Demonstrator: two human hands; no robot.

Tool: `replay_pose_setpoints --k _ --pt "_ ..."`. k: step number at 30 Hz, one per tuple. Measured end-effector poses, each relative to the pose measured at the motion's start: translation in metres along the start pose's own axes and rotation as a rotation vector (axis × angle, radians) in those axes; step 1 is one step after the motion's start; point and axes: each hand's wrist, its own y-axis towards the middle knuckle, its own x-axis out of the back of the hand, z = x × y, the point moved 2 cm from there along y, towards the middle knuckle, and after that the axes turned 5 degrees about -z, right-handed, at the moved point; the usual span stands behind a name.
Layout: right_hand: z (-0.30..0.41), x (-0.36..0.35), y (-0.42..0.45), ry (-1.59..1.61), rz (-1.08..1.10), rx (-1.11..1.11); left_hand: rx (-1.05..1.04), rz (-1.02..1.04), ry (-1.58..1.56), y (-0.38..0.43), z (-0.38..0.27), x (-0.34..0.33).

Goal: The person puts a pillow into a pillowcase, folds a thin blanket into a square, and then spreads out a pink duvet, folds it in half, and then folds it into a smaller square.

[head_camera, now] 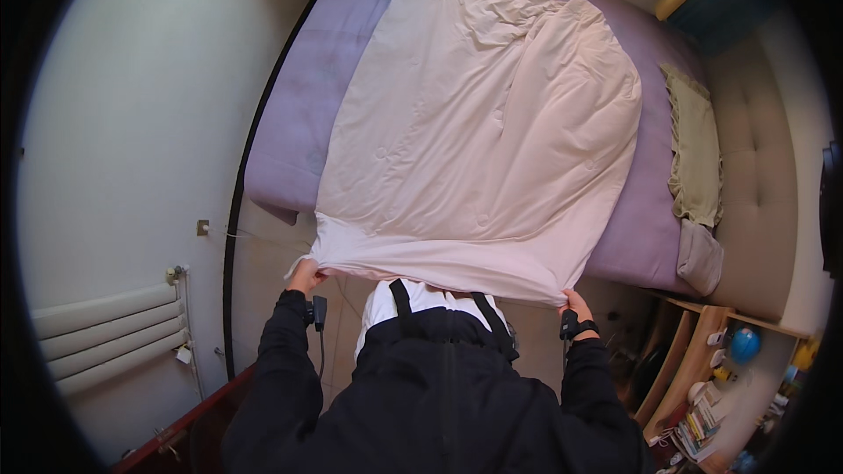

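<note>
A pale pink quilt [474, 125] lies spread over a bed with a purple sheet [296, 118], its far part bunched in folds. Its near edge hangs off the bed side towards me and is pulled between my hands. My left hand [307, 276] grips the left near corner, a bit of cloth sticking out past the fingers. My right hand [577, 303] grips the right near corner. Both wrists wear black devices with cables. The underside of the quilt is hidden.
A frilled green pillow [695, 145] and a smaller grey cushion [700, 257] lie by the padded headboard [757, 164]. A wooden shelf [685, 368] with books and a blue ball [744, 345] stands at lower right. A white radiator [112, 329] is on the left wall, near a socket [203, 228] with a cable.
</note>
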Motion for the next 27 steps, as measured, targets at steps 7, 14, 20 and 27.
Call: replay_pose_setpoints --k 7,14,20,27 --pt "0.137 -0.081 0.032 -0.175 -0.031 0.198 -0.548 0.438 -0.227 0.063 -0.193 -0.138" --pt "0.273 -0.263 -0.082 0.430 0.359 0.596 -0.529 0.617 -0.495 -0.060 -0.403 -0.278" --pt "0.146 -0.378 -0.028 -0.090 0.278 0.293 -0.127 0.533 -0.151 0.073 -0.304 -0.283" --pt "-0.002 -0.468 0.053 -0.207 0.393 -0.029 0.058 0.482 -0.207 0.150 -0.245 -0.267"
